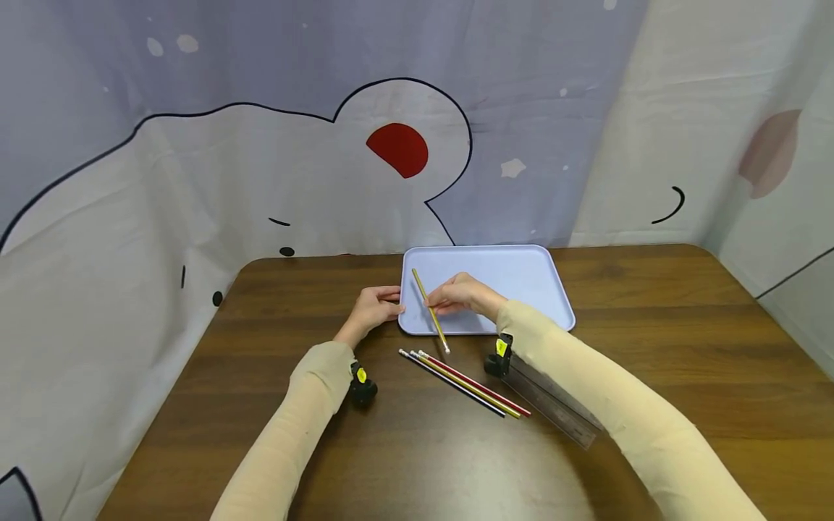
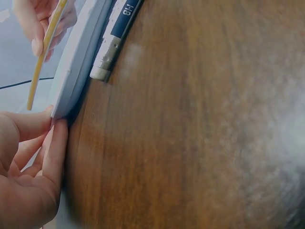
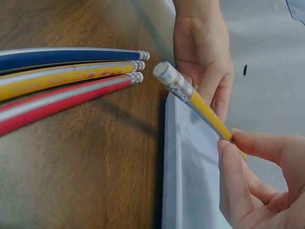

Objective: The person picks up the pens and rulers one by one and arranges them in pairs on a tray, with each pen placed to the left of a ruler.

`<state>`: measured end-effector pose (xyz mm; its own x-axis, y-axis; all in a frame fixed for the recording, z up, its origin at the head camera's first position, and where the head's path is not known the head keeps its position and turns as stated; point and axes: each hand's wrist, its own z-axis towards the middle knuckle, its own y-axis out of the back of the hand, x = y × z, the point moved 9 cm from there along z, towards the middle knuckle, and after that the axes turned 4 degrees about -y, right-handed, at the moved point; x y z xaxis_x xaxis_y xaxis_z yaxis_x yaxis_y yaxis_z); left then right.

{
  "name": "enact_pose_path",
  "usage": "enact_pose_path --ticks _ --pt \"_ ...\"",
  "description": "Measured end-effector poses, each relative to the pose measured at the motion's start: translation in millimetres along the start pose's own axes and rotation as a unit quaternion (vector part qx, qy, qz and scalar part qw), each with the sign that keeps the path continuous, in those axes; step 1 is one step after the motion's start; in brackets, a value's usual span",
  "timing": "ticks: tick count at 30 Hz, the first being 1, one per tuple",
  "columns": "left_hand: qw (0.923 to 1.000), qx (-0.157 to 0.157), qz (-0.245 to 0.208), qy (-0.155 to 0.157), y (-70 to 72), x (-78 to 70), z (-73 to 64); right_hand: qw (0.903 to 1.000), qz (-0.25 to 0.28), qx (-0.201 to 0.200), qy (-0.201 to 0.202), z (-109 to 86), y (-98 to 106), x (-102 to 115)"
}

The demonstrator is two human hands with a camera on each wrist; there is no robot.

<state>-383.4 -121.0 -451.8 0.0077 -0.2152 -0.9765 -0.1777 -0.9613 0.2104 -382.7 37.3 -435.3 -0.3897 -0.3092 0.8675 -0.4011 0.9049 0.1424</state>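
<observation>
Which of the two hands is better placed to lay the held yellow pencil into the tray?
Probably the right hand: it pinches the yellow pencil above the tray. The left hand grips the tray's left edge, so it seems better suited to steadying.

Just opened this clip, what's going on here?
A person's right hand pinches a yellow pencil over the pale tray, while the left hand pinches the tray's left edge. Three more pencils, blue, yellow and red, lie side by side on the wooden table, near a ruler.
</observation>
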Motion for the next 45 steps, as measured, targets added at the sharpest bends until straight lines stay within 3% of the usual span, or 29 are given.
enact_pose_path --ticks 14,26,45 --pt "0.9998 -0.002 0.021 -0.001 -1.5 -3.1 -3.1 0.9997 0.022 -0.007 -0.011 6.0 2 2" --pt "0.9999 0.004 0.003 -0.012 -2.9 -3.9 -4.3 0.9991 0.04 -0.011 -0.015 11.7 3 7" --pt "0.9999 -0.006 0.005 0.007 -2.8 3.1 -7.0 0.9986 0.05 -0.015 -0.013 20.9 1 6"
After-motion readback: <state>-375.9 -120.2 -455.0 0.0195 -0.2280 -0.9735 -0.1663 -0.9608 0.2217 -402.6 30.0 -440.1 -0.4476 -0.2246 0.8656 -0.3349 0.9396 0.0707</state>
